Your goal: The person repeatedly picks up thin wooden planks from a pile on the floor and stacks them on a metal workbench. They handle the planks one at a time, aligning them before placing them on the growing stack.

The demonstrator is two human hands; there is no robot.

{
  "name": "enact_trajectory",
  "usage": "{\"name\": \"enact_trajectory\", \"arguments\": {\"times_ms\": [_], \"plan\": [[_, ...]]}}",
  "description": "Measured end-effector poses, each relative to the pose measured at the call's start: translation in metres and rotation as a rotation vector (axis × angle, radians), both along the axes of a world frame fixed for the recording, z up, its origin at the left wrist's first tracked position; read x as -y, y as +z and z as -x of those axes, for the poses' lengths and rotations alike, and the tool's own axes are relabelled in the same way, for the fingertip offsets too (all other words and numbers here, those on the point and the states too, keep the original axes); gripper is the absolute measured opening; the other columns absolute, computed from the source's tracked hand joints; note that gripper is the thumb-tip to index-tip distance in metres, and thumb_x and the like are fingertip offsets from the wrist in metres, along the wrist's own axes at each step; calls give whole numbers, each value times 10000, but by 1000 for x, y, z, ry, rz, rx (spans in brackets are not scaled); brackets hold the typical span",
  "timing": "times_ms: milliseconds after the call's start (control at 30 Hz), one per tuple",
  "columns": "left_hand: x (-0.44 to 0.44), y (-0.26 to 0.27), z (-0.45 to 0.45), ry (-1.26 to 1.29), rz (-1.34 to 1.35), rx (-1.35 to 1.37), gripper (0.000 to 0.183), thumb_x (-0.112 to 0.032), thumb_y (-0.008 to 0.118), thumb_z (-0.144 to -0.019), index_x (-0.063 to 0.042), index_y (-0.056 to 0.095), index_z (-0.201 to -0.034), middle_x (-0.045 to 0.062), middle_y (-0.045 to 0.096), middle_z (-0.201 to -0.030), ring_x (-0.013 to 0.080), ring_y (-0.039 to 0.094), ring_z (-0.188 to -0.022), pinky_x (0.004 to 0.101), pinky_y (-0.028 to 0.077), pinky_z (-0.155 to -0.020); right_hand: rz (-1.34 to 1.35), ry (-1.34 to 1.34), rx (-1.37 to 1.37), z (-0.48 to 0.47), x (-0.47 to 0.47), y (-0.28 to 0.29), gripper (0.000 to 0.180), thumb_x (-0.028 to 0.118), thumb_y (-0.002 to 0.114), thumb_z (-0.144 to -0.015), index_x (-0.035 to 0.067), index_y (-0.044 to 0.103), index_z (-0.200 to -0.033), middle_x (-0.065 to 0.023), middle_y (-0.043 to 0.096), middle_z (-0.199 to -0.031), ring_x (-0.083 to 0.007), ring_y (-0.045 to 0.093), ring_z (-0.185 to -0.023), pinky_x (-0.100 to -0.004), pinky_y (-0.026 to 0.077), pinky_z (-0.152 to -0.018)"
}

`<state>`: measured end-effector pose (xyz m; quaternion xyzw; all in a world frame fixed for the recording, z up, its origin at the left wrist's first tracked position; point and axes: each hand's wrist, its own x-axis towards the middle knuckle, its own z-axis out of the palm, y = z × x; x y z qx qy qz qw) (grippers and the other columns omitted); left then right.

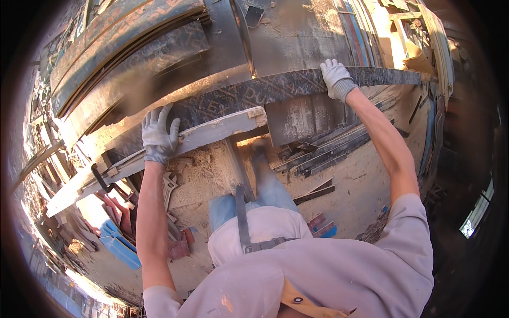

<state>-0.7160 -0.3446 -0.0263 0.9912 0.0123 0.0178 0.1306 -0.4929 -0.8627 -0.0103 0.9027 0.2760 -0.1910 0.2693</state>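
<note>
A long strip of dark, film-faced plywood (258, 92) with printed lettering lies across the work surface before me. My left hand (160, 133), in a white knit glove, rests with fingers spread at the strip's near edge, beside a pale, dusty timber beam (222, 126). Farther right, my right hand (336, 78), gloved likewise, lies over the strip; its fingertips reach the far edge, and whether they grip it is hard to tell. A black clamp or bracket (100, 179) sits on the beam left of my left hand.
Stacked plywood sheets (131, 51) lie beyond on the left. An adjustable wrench (169, 189) rests below the beam near my left forearm. Dark wooden strips (326, 153) lie on the sawdust-covered ground at right, with blue-edged offcuts (119, 242) at lower left.
</note>
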Motion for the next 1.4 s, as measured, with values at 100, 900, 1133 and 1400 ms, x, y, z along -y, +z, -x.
{"name": "enact_trajectory", "arguments": {"times_ms": [100, 900, 1133, 1400], "plan": [[1, 0, 1, -16, -6, 55, 511, -361, 687, -975, -140, 635, -1434, 176, 649, -1310, 394, 589, -1274, 521, 424, -1153, 6, 9, 29, 0, -3, 2, 621, 74, 781, -693, 4, 558, -1268, -205, 589, -1288, -367, 590, -1236, -438, 503, -1038], [-5, -11, 1, -28, -17, 101, 473, -329, 680, -984, -120, 658, -1408, 174, 666, -1315, 396, 588, -1277, 493, 447, -1130, -45, -26, 94, -4, -4, -6, 760, 100, 845, -660, -35, 531, -1339, -232, 592, -1331, -383, 599, -1292, -435, 522, -1091], [0, -7, 2, -39, -8, 183, 484, -343, 720, -951, -90, 669, -1360, 181, 673, -1255, 398, 603, -1199, 497, 469, -1077, -67, -25, 79, 70, 45, -5, 869, 107, 867, -634, -5, 489, -1408, -205, 568, -1308, -384, 552, -1308, -423, 478, -1124], [6, 21, -9, 49, -99, -95, 735, -563, 782, -885, -126, 625, -1454, 183, 589, -1366, 375, 518, -1343, 507, 406, -1153, -624, 163, -78, 141, 79, 64, 816, 68, 799, -575, 24, 495, -1331, -227, 544, -1295, -446, 536, -1287, -475, 436, -1148]]}}
